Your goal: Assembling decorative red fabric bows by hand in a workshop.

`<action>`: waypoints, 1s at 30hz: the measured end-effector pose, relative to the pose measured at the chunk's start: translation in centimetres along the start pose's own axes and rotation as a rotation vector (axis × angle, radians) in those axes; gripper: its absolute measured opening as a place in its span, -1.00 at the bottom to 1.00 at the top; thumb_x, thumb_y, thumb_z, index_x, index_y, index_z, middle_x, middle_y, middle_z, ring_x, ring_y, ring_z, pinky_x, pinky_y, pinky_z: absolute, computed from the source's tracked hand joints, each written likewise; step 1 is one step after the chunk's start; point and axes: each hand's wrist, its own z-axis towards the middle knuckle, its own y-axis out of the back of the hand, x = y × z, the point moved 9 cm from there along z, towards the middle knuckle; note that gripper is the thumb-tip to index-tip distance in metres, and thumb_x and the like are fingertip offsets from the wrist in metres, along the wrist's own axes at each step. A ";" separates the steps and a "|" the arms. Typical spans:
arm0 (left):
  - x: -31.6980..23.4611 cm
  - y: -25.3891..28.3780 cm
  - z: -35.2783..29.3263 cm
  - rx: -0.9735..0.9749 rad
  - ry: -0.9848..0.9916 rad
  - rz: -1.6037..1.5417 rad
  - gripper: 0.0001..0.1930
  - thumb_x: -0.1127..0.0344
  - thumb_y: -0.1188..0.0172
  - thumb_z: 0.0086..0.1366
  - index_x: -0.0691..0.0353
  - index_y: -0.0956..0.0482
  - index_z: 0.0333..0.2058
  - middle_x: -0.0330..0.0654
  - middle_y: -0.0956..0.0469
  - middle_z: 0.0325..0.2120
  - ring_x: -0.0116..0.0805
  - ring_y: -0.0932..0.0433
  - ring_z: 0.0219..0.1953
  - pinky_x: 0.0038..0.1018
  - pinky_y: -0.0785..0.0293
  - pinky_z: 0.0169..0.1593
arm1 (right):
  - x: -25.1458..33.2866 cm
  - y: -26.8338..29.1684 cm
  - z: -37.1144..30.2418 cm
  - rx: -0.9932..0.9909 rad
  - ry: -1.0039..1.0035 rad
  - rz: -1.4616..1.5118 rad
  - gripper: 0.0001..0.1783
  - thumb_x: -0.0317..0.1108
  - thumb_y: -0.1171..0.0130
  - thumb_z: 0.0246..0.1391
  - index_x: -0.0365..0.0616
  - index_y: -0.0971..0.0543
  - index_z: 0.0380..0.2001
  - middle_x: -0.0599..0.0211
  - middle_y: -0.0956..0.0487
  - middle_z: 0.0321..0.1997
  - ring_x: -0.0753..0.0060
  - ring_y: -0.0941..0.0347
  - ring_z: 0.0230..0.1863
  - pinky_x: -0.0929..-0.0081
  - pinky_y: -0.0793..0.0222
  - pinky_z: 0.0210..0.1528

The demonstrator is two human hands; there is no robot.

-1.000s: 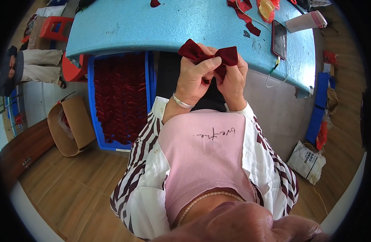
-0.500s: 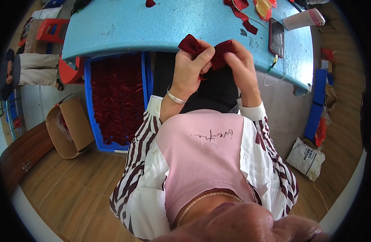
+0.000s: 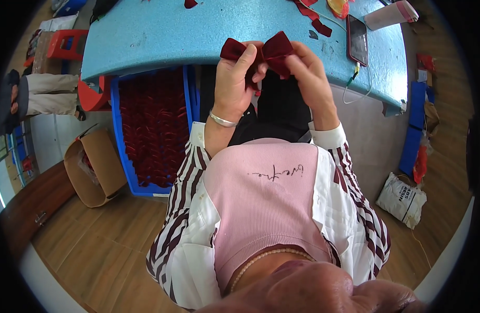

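A dark red velvet bow [image 3: 277,48] is held up between my two hands at the table's front edge. My left hand [image 3: 232,86], with a silver bangle at the wrist, pinches the bow's left loop under the thumb. My right hand [image 3: 314,78] has its thumb and fingers closed on the right loop. Both loops stand out from a narrow middle, and a red tail hangs beneath, partly hidden by my left fingers. Below on the left, a blue crate [image 3: 114,117] holds many rows of similar dark red pieces.
On the blue table [image 3: 161,31] lie red fabric scraps [image 3: 321,28], a phone [image 3: 356,41] with a cable and a pinkish tumbler [image 3: 388,16]. An open cardboard box [image 3: 107,167] stands left of the crate. A person's legs [image 3: 52,94] show at far left.
Both hands have lifted slightly away from me, my left one also shifting left. The bow's two loops have turned and spread, so its shape shows more fully.
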 end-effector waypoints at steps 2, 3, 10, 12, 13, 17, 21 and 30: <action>0.5 0.0 -0.4 0.018 -0.017 -0.024 -0.82 0.44 -0.25 0.24 0.35 -0.54 -0.19 -0.22 -0.54 -0.47 -0.51 -0.45 -0.50 -0.62 -0.35 -0.42 | -1.1 -0.2 -0.3 0.040 -0.025 0.019 -0.73 -0.36 -0.11 0.19 -0.29 -0.50 -0.09 0.38 -0.55 -0.34 0.63 -0.36 -0.42 0.63 -0.28 -0.34; 0.6 0.2 -0.9 -0.018 -0.013 0.021 -0.81 0.48 -0.25 0.22 0.36 -0.55 -0.19 -0.19 -0.55 -0.47 -0.50 -0.47 -0.49 -0.60 -0.39 -0.36 | -1.7 -0.5 -0.5 0.078 -0.047 0.037 -0.75 -0.40 -0.16 0.15 -0.29 -0.51 -0.13 0.39 -0.54 -0.36 0.65 -0.36 -0.43 0.65 -0.27 -0.36; 0.8 2.3 -1.2 -0.094 -0.118 0.001 -0.81 0.52 -0.29 0.16 0.37 -0.56 -0.23 -0.20 -0.54 -0.53 -0.46 -0.46 -0.51 -0.56 -0.37 -0.43 | -3.7 0.7 -3.2 -0.033 -0.039 0.026 -0.91 -0.43 -0.19 0.12 -0.21 -0.49 -0.36 0.44 -0.48 -0.50 0.66 -0.31 -0.50 0.67 -0.20 -0.43; 0.7 2.8 -0.9 -0.109 -0.124 -0.047 -0.81 0.51 -0.31 0.16 0.37 -0.56 -0.25 -0.20 -0.53 -0.56 -0.44 -0.46 -0.54 -0.54 -0.35 -0.46 | -4.2 0.7 -4.6 0.029 -0.078 0.035 -0.91 -0.43 -0.16 0.14 -0.20 -0.49 -0.39 0.43 -0.48 -0.51 0.65 -0.32 -0.50 0.69 -0.21 -0.43; 0.4 3.0 -0.8 -0.107 -0.125 -0.048 -0.81 0.51 -0.31 0.16 0.37 -0.56 -0.25 -0.20 -0.53 -0.56 -0.44 -0.46 -0.54 -0.54 -0.35 -0.46 | -4.1 1.2 -4.9 0.029 -0.075 0.034 -0.91 -0.43 -0.16 0.14 -0.20 -0.49 -0.39 0.43 -0.48 -0.51 0.65 -0.32 -0.50 0.69 -0.21 -0.43; -0.3 1.9 -1.2 -0.017 -0.072 -0.002 -0.81 0.47 -0.33 0.15 0.37 -0.56 -0.27 -0.18 -0.53 -0.56 -0.43 -0.46 -0.55 -0.55 -0.35 -0.46 | -2.1 3.7 -4.5 -0.011 -0.016 -0.039 -0.76 -0.30 -0.08 0.21 -0.24 -0.49 -0.14 0.33 -0.53 -0.28 0.56 -0.44 -0.27 0.62 -0.33 -0.24; 0.5 1.3 -1.9 0.054 0.011 0.079 -0.77 0.42 -0.31 0.19 0.37 -0.52 -0.21 -0.14 -0.58 -0.49 -0.38 -0.57 -0.52 -0.57 -0.45 -0.45 | -0.2 1.1 -2.5 0.090 -0.012 -0.006 -0.60 -0.28 -0.12 0.18 -0.27 -0.44 0.02 0.28 -0.55 -0.09 0.51 -0.45 -0.05 0.54 -0.37 -0.05; -0.5 1.2 -4.9 0.126 0.143 0.182 -0.82 0.43 -0.14 0.28 0.46 -0.54 -0.23 0.01 -0.63 -0.38 -0.26 -0.66 -0.41 -0.50 -0.60 -0.32 | -0.4 -0.7 -2.4 -0.021 0.013 0.098 -0.73 -0.44 -0.19 0.11 -0.29 -0.53 -0.11 0.31 -0.61 -0.21 0.56 -0.51 -0.24 0.59 -0.40 -0.17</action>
